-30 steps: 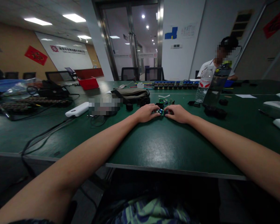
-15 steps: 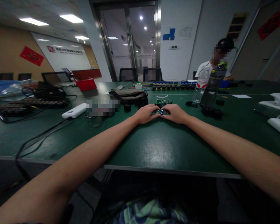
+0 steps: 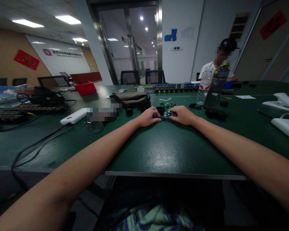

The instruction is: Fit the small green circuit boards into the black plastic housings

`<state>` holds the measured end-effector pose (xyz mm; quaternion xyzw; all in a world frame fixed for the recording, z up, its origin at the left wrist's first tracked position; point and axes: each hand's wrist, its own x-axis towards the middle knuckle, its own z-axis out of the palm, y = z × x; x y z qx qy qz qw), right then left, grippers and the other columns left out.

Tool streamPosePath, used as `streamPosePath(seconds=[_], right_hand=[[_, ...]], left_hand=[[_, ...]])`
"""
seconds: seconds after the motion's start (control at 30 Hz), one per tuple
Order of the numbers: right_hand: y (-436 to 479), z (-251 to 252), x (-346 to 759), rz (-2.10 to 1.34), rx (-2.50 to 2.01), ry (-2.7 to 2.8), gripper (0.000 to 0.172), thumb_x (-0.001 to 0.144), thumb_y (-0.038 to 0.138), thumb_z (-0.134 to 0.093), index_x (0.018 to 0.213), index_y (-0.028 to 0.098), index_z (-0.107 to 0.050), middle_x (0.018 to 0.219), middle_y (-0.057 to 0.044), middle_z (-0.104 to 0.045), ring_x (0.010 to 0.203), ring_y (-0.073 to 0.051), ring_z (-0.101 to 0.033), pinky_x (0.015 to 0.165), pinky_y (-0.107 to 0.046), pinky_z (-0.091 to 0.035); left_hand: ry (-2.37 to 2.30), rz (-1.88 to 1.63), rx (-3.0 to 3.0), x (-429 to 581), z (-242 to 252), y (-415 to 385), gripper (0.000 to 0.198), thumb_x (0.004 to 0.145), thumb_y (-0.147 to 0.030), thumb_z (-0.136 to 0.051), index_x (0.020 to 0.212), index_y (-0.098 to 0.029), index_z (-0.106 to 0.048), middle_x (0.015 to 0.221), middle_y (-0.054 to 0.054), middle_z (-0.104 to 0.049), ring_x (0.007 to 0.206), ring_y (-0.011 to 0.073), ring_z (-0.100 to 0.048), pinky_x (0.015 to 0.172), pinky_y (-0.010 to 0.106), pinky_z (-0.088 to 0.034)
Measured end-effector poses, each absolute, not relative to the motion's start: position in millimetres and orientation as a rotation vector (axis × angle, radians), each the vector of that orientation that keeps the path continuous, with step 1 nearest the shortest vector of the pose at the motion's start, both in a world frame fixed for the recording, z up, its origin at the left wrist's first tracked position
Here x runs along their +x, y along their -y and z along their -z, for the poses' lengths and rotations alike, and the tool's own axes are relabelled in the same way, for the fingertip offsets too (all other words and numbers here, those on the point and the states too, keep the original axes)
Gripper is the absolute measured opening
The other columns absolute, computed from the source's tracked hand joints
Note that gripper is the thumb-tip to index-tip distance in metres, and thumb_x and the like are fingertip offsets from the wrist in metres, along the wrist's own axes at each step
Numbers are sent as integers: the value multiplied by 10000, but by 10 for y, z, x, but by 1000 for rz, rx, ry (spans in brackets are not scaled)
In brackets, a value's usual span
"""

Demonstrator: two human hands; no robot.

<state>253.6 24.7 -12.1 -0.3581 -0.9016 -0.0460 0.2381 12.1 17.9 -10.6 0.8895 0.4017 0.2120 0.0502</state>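
Note:
A small green circuit board with a blue and silver part is pinched in the fingertips of my right hand, low over the green table. To its left, my left hand has its thumb and fingers apart in a curve, and I see nothing gripped between them. Close to the left thumb tip lies a small dark piece, too blurred to name. Just behind the hands sit a small black box and another green circuit board.
A grey-brown pouch lies behind my left hand. Left of it is a white power-bank-like device with a cable. Two bottles stand at the right, near black parts. A person sits across the table.
My hands have drawn apart; the left has let go and shifted slightly left, and the circuit board stays with the right. The camera view has turned slightly.

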Motion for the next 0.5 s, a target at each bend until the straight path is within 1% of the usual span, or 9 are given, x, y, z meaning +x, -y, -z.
streamPosePath(seconds=[0.13, 0.3, 0.4, 0.5], right_hand=[[-245, 115, 2532, 133, -997, 2471, 290, 843, 302, -659, 1077, 143, -726, 881, -87, -723, 802, -217, -642, 762, -298, -430], [-236, 101, 2529, 133, -1002, 2474, 294, 837, 310, -659, 1067, 141, -730, 868, -87, -721, 781, -213, -634, 748, -294, -421], [-240, 106, 2530, 136, -991, 2484, 287, 843, 322, -654, 1051, 140, -729, 854, -82, -715, 759, -203, -624, 734, -287, -411], [-247, 113, 2530, 140, -973, 2500, 260, 855, 338, -641, 999, 140, -727, 832, -75, -705, 739, -195, -610, 713, -282, -393]], left_hand=[[-1253, -705, 2619, 122, 88, -150, 239, 772, -351, -698, 914, -174, -622, 934, 50, -619, 866, 193, -593, 819, 334, -499], [-1255, -780, 2427, 84, 71, -139, 178, 731, -259, -688, 838, -170, -577, 728, -19, -580, 695, 140, -553, 689, 268, -446], [-1262, -785, 2391, 47, 58, -149, 152, 734, -264, -665, 815, -158, -592, 680, -29, -558, 643, 122, -525, 643, 249, -425], [-1268, -784, 2377, 22, 47, -154, 172, 750, -308, -649, 812, -150, -624, 657, -29, -553, 626, 119, -510, 615, 242, -405]])
